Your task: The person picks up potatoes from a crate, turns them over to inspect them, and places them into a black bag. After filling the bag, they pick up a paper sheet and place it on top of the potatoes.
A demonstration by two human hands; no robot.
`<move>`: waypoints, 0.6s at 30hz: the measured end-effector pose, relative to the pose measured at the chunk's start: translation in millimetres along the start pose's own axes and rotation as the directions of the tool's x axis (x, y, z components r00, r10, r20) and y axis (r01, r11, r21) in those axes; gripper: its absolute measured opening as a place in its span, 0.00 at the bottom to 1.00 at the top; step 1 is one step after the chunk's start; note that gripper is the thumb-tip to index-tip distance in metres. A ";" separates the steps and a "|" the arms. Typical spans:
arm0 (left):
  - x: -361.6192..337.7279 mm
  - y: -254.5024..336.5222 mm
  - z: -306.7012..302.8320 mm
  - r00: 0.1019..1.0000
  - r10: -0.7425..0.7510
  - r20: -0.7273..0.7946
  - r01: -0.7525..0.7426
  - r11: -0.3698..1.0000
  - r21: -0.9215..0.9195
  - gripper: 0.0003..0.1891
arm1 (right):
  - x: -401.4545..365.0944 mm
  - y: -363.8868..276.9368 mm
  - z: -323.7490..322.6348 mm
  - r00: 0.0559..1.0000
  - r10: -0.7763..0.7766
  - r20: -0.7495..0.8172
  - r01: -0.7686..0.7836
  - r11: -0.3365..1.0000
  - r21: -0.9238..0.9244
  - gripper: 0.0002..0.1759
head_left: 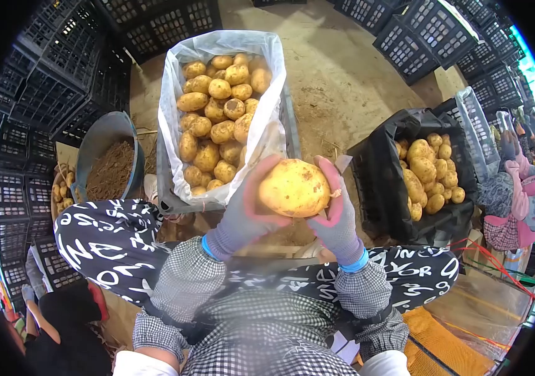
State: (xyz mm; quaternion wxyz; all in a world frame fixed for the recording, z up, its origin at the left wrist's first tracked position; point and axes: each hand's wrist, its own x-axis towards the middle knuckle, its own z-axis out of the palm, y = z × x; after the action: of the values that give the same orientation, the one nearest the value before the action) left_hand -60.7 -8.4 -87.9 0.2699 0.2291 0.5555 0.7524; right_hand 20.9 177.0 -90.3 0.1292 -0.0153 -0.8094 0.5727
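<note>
A large yellow potato [295, 188] with a few brown specks is held up between my two gloved hands, above my lap. My left hand [247, 210] wraps its left side, and my right hand [336, 216] grips its right side. Both gloves are grey with pink fingers. Just beyond, to the left, stands a crate lined with a white bag [170, 116], filled with potatoes [222, 131]. To the right is a crate with a black liner [374, 147], holding smaller potatoes [430, 172].
A bucket [136, 160] of soil and a basket of potatoes [64, 188] stand at left. Black crates are stacked at left [48, 81] and upper right [424, 41]. Other people sit at far right [518, 200] and lower left [70, 326]. Orange netting [446, 344] lies lower right.
</note>
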 end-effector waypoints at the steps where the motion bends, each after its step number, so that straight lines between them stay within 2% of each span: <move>1: -1.1 -0.3 1.1 1.000 -0.026 -0.015 0.025 0.999 -0.028 0.54 | 0.0 0.3 0.3 1.000 0.004 0.001 -0.004 1.000 -0.001 0.46; 5: -0.3 -4.4 4.1 0.999 -0.036 -0.009 0.034 0.988 -0.151 0.54 | -0.8 -4.2 0.1 0.999 0.043 0.029 -0.044 0.999 0.013 0.45; 7: -0.7 -25.7 3.6 0.995 -0.081 0.051 0.091 0.965 -0.244 0.52 | -5.5 1.9 1.5 0.997 0.061 0.049 -0.070 0.976 0.205 0.44; 8: -1.0 -27.5 6.6 0.993 -0.112 -0.032 0.108 0.988 -0.115 0.51 | -3.1 -15.4 10.0 0.985 0.173 0.026 -0.172 0.928 0.330 0.43; 9: -1.8 -27.3 6.1 0.995 -0.065 -0.069 0.055 0.989 -0.136 0.51 | -4.4 -35.2 15.0 0.953 0.299 0.041 -0.286 0.852 0.438 0.42; 10: 0.5 -40.8 4.2 0.996 -0.047 -0.079 0.043 0.998 -0.050 0.48 | -8.4 -32.1 15.5 0.936 0.349 0.031 -0.331 0.853 0.404 0.37; 11: 0.1 -30.5 4.4 0.996 -0.065 -0.066 0.060 0.996 -0.069 0.44 | -8.7 -28.5 18.4 0.950 0.313 -0.006 -0.276 0.847 0.455 0.30; 13: 0.0 -33.9 5.5 0.983 -0.179 -0.041 0.176 0.982 -0.074 0.35 | -18.1 19.1 -3.4 0.988 0.152 -0.028 -0.146 0.976 0.164 0.28; 14: -2.3 -32.0 9.8 0.972 -0.222 -0.080 0.204 0.961 -0.186 0.36 | -21.8 43.4 -13.4 0.997 0.070 -0.038 -0.070 0.997 0.013 0.28; 15: -4.5 -29.6 15.0 0.960 -0.265 -0.093 0.227 0.926 -0.300 0.37 | -14.1 43.9 -14.5 0.996 -0.073 0.045 0.080 0.978 -0.192 0.26; 16: -5.9 -27.0 15.1 0.948 -0.309 -0.082 0.251 0.878 -0.407 0.38 | -8.0 42.7 -16.9 0.971 -0.196 0.135 0.233 0.896 -0.377 0.25; 17: -8.5 -26.3 9.5 0.944 -0.325 -0.059 0.263 0.848 -0.460 0.35 | -10.2 49.0 -18.5 0.991 0.011 0.133 0.002 0.995 -0.100 0.24; 18: -12.4 -24.3 3.8 0.939 -0.344 -0.007 0.292 0.808 -0.513 0.33 | -11.5 55.3 -18.8 0.966 0.228 0.124 -0.253 0.932 0.260 0.23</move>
State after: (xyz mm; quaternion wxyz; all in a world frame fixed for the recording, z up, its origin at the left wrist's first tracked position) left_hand -45.3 -8.1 -110.7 0.4144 0.0166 0.3827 0.8256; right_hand 29.5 211.4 -138.1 0.0215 -0.0701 -0.7194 0.6907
